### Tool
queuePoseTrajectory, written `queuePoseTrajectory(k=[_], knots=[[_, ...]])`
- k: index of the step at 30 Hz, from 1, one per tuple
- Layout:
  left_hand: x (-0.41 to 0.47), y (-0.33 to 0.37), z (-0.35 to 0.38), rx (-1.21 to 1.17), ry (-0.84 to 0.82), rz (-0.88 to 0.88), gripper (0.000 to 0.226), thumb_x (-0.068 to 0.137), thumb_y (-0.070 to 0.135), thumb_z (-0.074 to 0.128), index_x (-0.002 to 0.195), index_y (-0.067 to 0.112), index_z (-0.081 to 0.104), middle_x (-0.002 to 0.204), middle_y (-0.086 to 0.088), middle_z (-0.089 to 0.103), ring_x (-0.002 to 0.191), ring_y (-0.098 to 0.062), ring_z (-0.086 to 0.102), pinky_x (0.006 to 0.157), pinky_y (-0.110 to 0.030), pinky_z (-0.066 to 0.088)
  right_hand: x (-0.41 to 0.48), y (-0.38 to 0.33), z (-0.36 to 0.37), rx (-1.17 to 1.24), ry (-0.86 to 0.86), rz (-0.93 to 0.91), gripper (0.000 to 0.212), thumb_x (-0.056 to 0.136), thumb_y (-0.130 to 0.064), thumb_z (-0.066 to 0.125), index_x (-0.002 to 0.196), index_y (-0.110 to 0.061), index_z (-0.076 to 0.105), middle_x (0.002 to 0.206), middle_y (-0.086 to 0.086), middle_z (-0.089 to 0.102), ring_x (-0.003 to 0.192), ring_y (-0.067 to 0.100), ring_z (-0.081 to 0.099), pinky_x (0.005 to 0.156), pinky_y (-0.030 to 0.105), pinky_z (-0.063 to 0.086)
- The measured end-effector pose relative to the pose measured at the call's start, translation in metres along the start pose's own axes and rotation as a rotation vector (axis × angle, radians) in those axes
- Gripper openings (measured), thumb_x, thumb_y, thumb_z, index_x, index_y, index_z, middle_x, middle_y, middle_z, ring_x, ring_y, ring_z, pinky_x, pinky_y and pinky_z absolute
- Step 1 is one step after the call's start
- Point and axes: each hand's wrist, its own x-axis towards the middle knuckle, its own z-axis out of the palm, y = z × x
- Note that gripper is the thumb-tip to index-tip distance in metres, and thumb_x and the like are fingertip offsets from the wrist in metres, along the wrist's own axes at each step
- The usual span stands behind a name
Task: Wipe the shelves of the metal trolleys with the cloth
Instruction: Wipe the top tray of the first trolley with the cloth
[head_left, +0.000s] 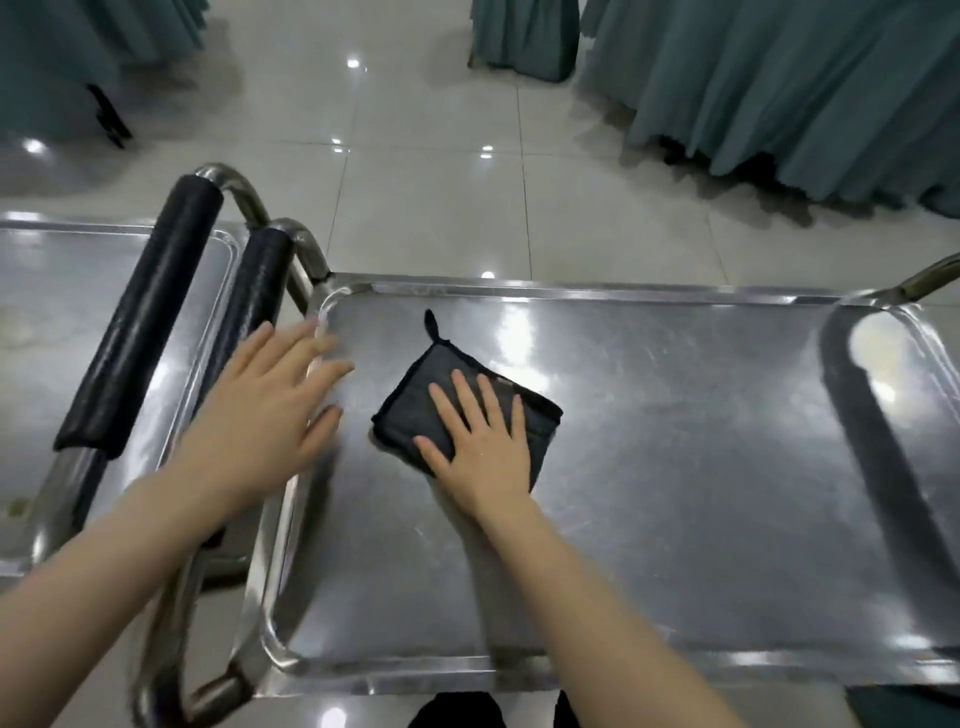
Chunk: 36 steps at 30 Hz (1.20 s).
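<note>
Squarely under the flat right grip (483, 447), the cloth (408, 410).

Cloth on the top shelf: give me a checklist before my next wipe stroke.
1. Flat lie of cloth on shelf: ok.
2. Straight fingers of right hand press it: ok.
3. Gap between left hand and cloth: ok, the hand is over the shelf's left rim.
4. Bracing of trolley by left hand: cannot tell, blurred.
5. Stroke path to the right free of objects: ok.
6. Wheels locked: cannot tell, out of view.
</note>
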Motion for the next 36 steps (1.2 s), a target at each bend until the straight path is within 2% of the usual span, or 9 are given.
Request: queuePoseTrajectory(k=[6,10,18,23,25,29,32,34,36], knots=[[-0.002,-0.027,0.000,-0.139,0.043,-0.151,0.043,0.087,0.031,0.059,0.124,0.011,0.062,0.136,-0.008,0.055,0.141,-0.028,0.034,0.116,-0.051,0.022,-0.044,0.136,-0.018,0.076,0.100,0.480,0.072,0.090,-0.074,0.009,0.154,-0.042,0.006,0.164,-0.011,-0.001,0.150,0.014,-0.004,0.119,0.054,0.001],[0.001,-0.028,0.000,-0.244,0.137,-0.179,0.039,0.086,0.030,0.051,0.118,0.012,0.065,0.130,-0.006,0.059,0.137,-0.024,0.040,0.114,-0.050,0.026,-0.039,0.125,-0.018,0.107,0.097,0.618,0.070,0.091,-0.071,0.004,0.153,-0.042,-0.003,0.164,-0.009,-0.004,0.150,0.019,-0.008,0.117,0.060,0.000],[0.000,-0.029,0.004,-0.302,0.211,-0.187,0.037,0.092,0.024,0.046,0.126,0.015,0.059,0.131,0.001,0.059,0.136,-0.019,0.041,0.115,-0.045,0.026,0.067,-0.094,0.003,0.028,0.005,-0.010,0.066,0.097,-0.062,0.017,0.155,-0.035,0.001,0.164,-0.007,-0.006,0.149,0.025,-0.014,0.115,0.061,-0.010],[-0.001,-0.028,0.000,-0.313,0.189,-0.187,0.034,0.096,0.018,0.049,0.128,0.014,0.057,0.134,0.001,0.058,0.138,-0.016,0.038,0.117,-0.043,0.022,0.000,-0.106,0.024,0.020,0.048,-0.306,0.066,0.096,-0.062,0.029,0.155,-0.033,0.020,0.163,-0.008,0.013,0.151,0.023,0.003,0.116,0.059,0.008],[-0.001,-0.027,0.001,-0.305,0.192,-0.186,0.033,0.094,0.018,0.048,0.125,0.013,0.059,0.131,0.000,0.059,0.137,-0.018,0.039,0.116,-0.043,0.023,-0.023,-0.059,0.028,0.012,0.091,-0.260,0.066,0.093,-0.063,0.035,0.153,-0.037,0.023,0.162,-0.010,0.015,0.151,0.020,0.008,0.117,0.057,0.012],[-0.001,-0.026,0.001,-0.312,0.196,-0.187,0.030,0.094,0.017,0.053,0.123,0.013,0.060,0.127,-0.001,0.061,0.137,-0.020,0.040,0.115,-0.045,0.025,-0.036,0.043,0.011,-0.023,0.095,0.112,0.067,0.093,-0.067,0.020,0.154,-0.041,0.013,0.164,-0.010,0.008,0.151,0.019,0.004,0.118,0.058,0.008],[-0.001,-0.026,0.002,-0.296,0.195,-0.193,0.030,0.094,0.018,0.053,0.123,0.014,0.061,0.125,0.000,0.062,0.137,-0.019,0.040,0.115,-0.047,0.025,-0.018,0.047,0.002,0.018,0.065,0.361,0.068,0.092,-0.069,0.006,0.154,-0.042,0.000,0.164,-0.011,-0.004,0.150,0.020,-0.008,0.117,0.060,0.000],[-0.001,-0.026,0.003,-0.298,0.198,-0.195,0.030,0.094,0.018,0.052,0.122,0.014,0.061,0.125,0.000,0.062,0.136,-0.019,0.040,0.115,-0.047,0.025,0.005,0.010,0.005,0.030,0.060,0.352,0.067,0.094,-0.067,0.011,0.154,-0.040,-0.001,0.164,-0.010,-0.008,0.150,0.022,-0.011,0.116,0.061,-0.004],[0.000,-0.025,0.002,-0.294,0.220,-0.188,0.031,0.093,0.018,0.049,0.120,0.012,0.062,0.122,-0.003,0.063,0.135,-0.021,0.042,0.113,-0.047,0.028,0.021,-0.042,0.009,0.021,0.036,0.179,0.067,0.096,-0.064,0.019,0.155,-0.038,0.002,0.163,-0.010,-0.008,0.150,0.024,-0.012,0.115,0.060,-0.010]])
